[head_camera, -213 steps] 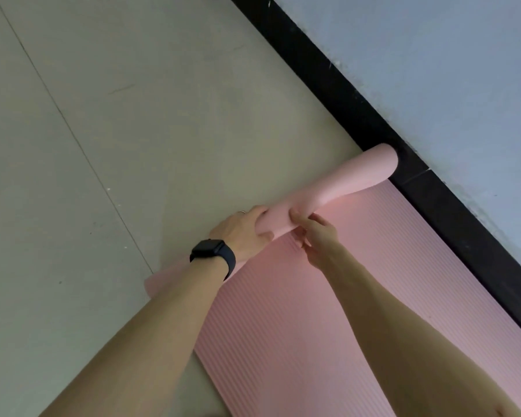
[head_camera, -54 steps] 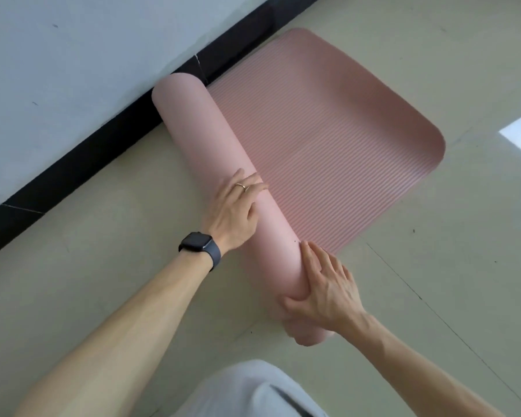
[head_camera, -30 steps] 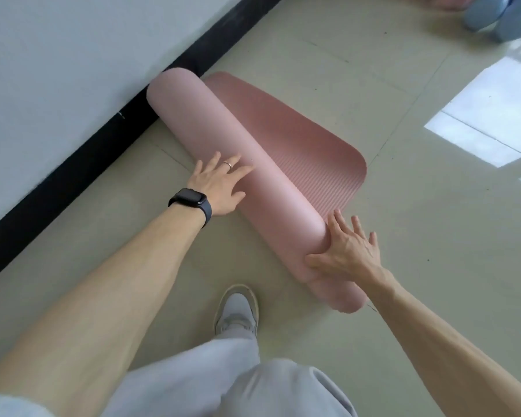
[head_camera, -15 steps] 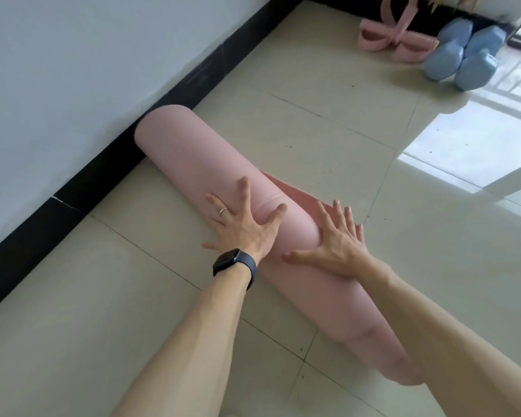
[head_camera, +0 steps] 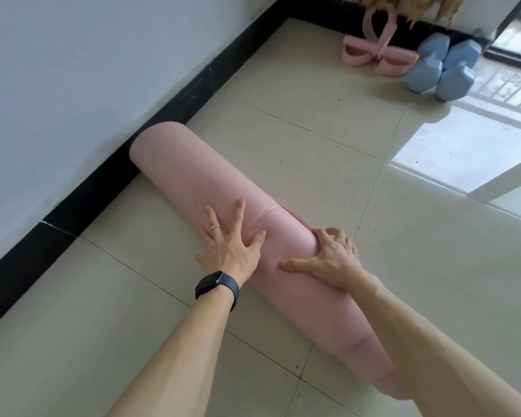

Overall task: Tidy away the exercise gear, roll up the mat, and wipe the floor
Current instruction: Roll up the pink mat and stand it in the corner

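Observation:
The pink exercise mat point(head_camera: 190, 182) lies on the tiled floor as a thick roll, its far end against the black skirting point(head_camera: 103, 182). Only a thin strip of its loose edge shows on the far side, near my right hand. My left hand point(head_camera: 232, 245), with a ring and a black watch on the wrist, presses flat on top of the roll with fingers spread. My right hand point(head_camera: 328, 260) is cupped over the roll beside it, fingers curled over the far side at the loose edge. My right forearm hides the near end of the roll.
Two light blue dumbbells point(head_camera: 442, 70) and a pink pedal resistance band point(head_camera: 373, 55) sit in the far corner below a tuft of dried grass point(head_camera: 403, 7). A white wall runs along the left. A bright sunlit patch point(head_camera: 463, 158) lies on the tiles at right.
The flat tail of the mat has shrunk to a thin strip as the roll moved away from me. My right hand's fingers went from spread flat to curled over the roll's far side.

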`<state>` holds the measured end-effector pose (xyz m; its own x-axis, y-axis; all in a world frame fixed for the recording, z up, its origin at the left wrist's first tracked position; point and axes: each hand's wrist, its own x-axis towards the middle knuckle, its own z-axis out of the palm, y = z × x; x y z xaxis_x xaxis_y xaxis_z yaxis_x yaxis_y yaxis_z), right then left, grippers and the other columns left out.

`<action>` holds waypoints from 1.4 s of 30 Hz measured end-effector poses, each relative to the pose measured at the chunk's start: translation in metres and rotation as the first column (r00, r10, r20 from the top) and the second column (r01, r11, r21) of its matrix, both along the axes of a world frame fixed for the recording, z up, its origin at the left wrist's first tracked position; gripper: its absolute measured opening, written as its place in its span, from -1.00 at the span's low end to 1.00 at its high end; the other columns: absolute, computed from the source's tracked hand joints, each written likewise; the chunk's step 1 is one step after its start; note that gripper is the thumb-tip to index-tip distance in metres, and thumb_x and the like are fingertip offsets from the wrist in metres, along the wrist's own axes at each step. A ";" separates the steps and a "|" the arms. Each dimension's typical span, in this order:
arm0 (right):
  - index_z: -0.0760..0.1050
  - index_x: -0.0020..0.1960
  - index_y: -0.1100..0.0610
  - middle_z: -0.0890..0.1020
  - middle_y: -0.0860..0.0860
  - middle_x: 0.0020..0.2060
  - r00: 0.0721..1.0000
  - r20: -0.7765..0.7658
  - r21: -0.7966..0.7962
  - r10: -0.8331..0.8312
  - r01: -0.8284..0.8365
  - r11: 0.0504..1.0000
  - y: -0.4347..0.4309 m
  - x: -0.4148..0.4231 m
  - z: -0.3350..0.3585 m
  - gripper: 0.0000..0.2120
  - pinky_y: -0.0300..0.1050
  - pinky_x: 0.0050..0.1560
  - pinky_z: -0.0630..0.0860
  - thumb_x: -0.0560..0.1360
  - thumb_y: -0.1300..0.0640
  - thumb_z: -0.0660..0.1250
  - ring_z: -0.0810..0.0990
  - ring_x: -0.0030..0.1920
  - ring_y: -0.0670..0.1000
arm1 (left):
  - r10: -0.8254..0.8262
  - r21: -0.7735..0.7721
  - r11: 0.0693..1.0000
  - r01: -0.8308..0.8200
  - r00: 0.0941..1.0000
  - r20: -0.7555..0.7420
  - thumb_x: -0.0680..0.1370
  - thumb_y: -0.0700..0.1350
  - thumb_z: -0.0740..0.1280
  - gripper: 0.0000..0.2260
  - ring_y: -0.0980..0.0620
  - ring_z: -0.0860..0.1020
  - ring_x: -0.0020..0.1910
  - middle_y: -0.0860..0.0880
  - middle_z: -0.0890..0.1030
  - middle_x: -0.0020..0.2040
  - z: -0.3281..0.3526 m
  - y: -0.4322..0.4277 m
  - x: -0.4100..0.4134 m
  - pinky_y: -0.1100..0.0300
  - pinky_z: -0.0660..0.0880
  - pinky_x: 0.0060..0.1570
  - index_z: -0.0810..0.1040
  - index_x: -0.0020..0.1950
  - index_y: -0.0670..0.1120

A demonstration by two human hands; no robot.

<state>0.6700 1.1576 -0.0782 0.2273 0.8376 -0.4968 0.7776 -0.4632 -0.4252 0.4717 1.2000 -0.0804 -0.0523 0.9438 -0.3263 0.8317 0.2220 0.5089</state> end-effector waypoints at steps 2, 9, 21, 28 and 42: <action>0.23 0.45 -0.11 0.45 -0.01 0.31 1.000 -0.002 0.014 0.005 -0.005 1.000 -0.008 -0.009 0.006 0.10 0.05 0.36 0.35 0.04 -0.61 0.35 0.43 0.35 0.09 | 0.255 -0.117 0.965 -0.234 0.942 0.220 0.41 0.36 0.38 -0.03 -0.19 0.11 0.55 -0.07 -0.33 0.59 0.005 -0.017 -0.005 -0.22 0.29 0.33 -0.32 0.50 0.37; 0.23 0.38 -0.10 0.47 -0.05 0.21 0.999 0.011 0.157 -0.040 0.038 0.987 -0.065 -0.047 0.036 -0.04 0.16 0.19 0.40 0.08 -0.46 0.39 0.43 0.21 0.11 | 0.529 -0.474 0.830 -0.295 0.685 0.500 0.03 0.46 0.53 0.34 -0.18 0.43 0.35 -0.06 0.28 0.54 0.029 -0.043 -0.045 -0.21 0.36 0.32 -0.25 0.56 0.23; 0.07 0.40 -0.29 0.38 -0.15 0.39 0.838 -0.546 0.434 0.008 0.275 0.858 -0.027 -0.057 0.175 -0.05 0.23 0.40 0.32 0.15 -0.64 0.28 0.38 0.40 0.08 | 0.021 0.177 0.943 -0.282 0.581 0.814 0.28 0.11 0.61 -0.11 0.11 0.61 0.14 0.11 0.59 0.21 0.194 -0.013 -0.035 0.00 0.59 0.12 0.22 0.50 0.19; 0.32 0.28 0.05 0.48 0.04 0.22 0.705 -0.701 0.488 0.108 0.363 0.794 0.019 -0.049 0.293 -0.03 0.09 0.21 0.53 0.16 -0.66 0.23 0.53 0.22 0.01 | -0.164 0.387 0.898 -0.211 0.655 0.738 0.14 0.15 0.65 0.03 0.00 0.48 0.28 -0.02 0.39 0.33 0.273 -0.013 -0.029 -0.07 0.54 0.20 0.06 0.41 0.41; 0.22 0.52 -0.18 0.42 -0.06 0.45 0.482 -0.826 0.498 0.292 0.383 0.778 0.035 -0.045 0.421 0.06 0.23 0.48 0.19 0.15 -0.69 0.13 0.39 0.44 0.07 | -0.428 0.628 0.720 -0.296 0.523 0.737 0.51 0.37 0.18 -0.34 0.28 0.22 0.47 0.27 0.25 0.49 0.467 -0.002 -0.021 0.26 0.22 0.39 0.10 0.56 0.22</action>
<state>0.6254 1.1928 0.3433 0.0383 0.9944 0.0987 -0.1378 0.1031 -0.9851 0.4506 1.1984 0.3869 -0.0462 0.8802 0.4724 -0.0375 -0.4741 0.8797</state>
